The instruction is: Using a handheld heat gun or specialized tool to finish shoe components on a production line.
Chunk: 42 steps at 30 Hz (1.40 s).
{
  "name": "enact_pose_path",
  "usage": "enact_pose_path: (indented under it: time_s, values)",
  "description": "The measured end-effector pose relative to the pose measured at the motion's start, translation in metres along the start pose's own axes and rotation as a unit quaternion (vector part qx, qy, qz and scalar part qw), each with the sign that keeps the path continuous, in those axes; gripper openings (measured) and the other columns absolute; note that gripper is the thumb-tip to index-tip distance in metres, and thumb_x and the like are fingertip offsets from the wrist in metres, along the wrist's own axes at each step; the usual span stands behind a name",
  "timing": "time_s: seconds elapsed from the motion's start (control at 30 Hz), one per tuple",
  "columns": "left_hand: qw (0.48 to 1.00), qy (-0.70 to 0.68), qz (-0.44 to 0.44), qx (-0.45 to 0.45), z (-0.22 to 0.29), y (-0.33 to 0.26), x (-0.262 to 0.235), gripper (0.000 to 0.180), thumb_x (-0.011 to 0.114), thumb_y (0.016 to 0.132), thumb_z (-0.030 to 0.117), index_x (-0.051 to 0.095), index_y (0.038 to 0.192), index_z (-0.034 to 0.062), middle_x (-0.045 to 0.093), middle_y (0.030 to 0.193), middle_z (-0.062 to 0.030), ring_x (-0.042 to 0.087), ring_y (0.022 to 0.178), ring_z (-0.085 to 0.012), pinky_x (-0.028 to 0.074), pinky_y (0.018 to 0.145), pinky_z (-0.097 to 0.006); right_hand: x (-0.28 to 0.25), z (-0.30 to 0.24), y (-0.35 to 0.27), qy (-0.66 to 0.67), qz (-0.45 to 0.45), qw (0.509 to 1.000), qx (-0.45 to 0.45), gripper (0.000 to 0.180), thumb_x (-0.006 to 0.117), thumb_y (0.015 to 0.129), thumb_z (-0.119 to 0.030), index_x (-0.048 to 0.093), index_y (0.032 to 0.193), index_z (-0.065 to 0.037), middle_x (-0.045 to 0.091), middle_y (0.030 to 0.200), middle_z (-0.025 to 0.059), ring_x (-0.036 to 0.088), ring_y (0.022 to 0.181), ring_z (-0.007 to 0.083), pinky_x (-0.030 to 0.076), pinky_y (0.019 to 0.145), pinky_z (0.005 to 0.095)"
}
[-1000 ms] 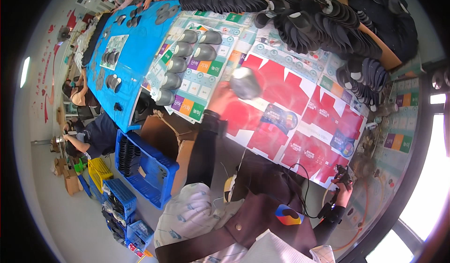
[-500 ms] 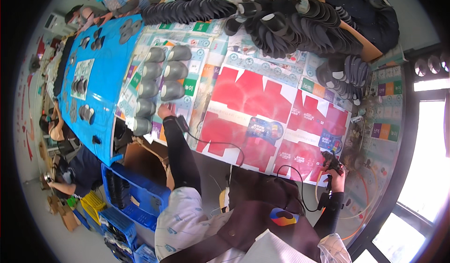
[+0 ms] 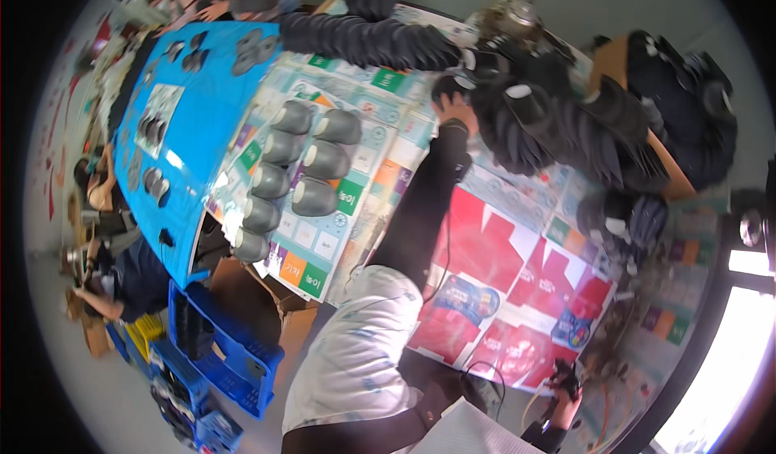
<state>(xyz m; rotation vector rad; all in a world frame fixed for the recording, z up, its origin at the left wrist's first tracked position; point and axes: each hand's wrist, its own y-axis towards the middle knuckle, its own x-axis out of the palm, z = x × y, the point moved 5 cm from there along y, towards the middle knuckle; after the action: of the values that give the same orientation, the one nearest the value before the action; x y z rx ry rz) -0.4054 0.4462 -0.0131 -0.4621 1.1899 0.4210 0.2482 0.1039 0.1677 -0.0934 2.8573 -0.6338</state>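
Note:
My left hand reaches to the far side of the table, its fingers spread over a dark rounded piece at the edge of a large pile. The pile holds many dark pieces shaped like slipper toes. Two rows of similar grey toe-shaped pieces lie left of my left arm. Near the table's front right corner, my right hand is closed around a dark spray gun with a hose. Red-and-white printed sheets cover the table between my hands.
A long row of nested dark pieces runs along the far edge. A cardboard box with dark pieces stands at the back right. People work around a blue table at left. Blue crates stand on the floor below.
My left hand has moved from beside the near end of the two rows, far and right, to the large pile. The right hand keeps its grip on the spray gun. The view has shifted.

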Motion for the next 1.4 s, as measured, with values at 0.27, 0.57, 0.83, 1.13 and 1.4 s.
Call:
enact_pose_path:
  time_s: [0.27,0.57,0.83,1.13,1.4]
  values:
    - [0.962,-0.138,0.207,0.114,0.008,-0.129,-0.057,0.013,0.057,0.084,0.012,0.064,0.079,0.0024,0.063,0.093,-0.0221,0.062,0.085,-0.0411,0.047,0.076,-0.053,-0.056,0.035,-0.02,-0.054,0.093,0.987,0.118,0.028,0.062,0.069,-0.008,0.072,0.094,-0.004,0.07,0.084,0.004,0.058,0.056,0.0113,0.047,0.04,0.0236]
    - [0.936,-0.223,-0.096,0.255,0.193,-0.547,0.029,0.018,0.065,0.075,0.005,0.067,0.09,-0.0048,0.062,0.099,-0.0164,0.057,0.101,-0.0348,0.05,0.076,-0.043,-0.109,0.064,-0.002,-0.06,-0.091,0.992,0.069,0.037,0.062,0.077,-0.011,0.07,0.111,0.001,0.071,0.099,0.0074,0.069,0.075,0.0136,0.051,0.041,0.0222]
    - [0.915,-0.357,-0.049,0.183,0.234,-0.619,0.06,0.016,0.063,0.079,0.004,0.067,0.094,0.0028,0.06,0.101,-0.0177,0.058,0.099,-0.0396,0.047,0.083,-0.051,-0.159,0.068,-0.055,-0.046,-0.084,0.992,0.08,0.031,0.061,0.077,-0.009,0.067,0.106,0.001,0.07,0.089,0.0072,0.067,0.075,0.0147,0.054,0.046,0.0261]
    - [0.968,-0.186,-0.132,0.108,0.198,-0.561,0.113,0.016,0.071,0.078,0.013,0.074,0.09,0.0023,0.072,0.084,-0.02,0.071,0.082,-0.0391,0.055,0.078,-0.05,-0.148,0.057,-0.053,-0.093,-0.093,0.988,0.076,0.021,0.07,0.082,-0.011,0.065,0.1,-0.001,0.061,0.071,0.0045,0.058,0.061,0.0127,0.046,0.056,0.0326]
    - [0.979,-0.002,-0.13,0.16,0.232,-0.605,0.097,0.032,0.072,0.085,0.024,0.069,0.112,0.0068,0.069,0.109,-0.0192,0.065,0.106,-0.0416,0.053,0.09,-0.053,-0.163,0.05,-0.055,-0.185,-0.057,0.981,0.029,0.023,0.067,0.079,-0.015,0.06,0.093,0.001,0.061,0.07,0.0185,0.063,0.063,0.0337,0.049,0.064,0.0413]
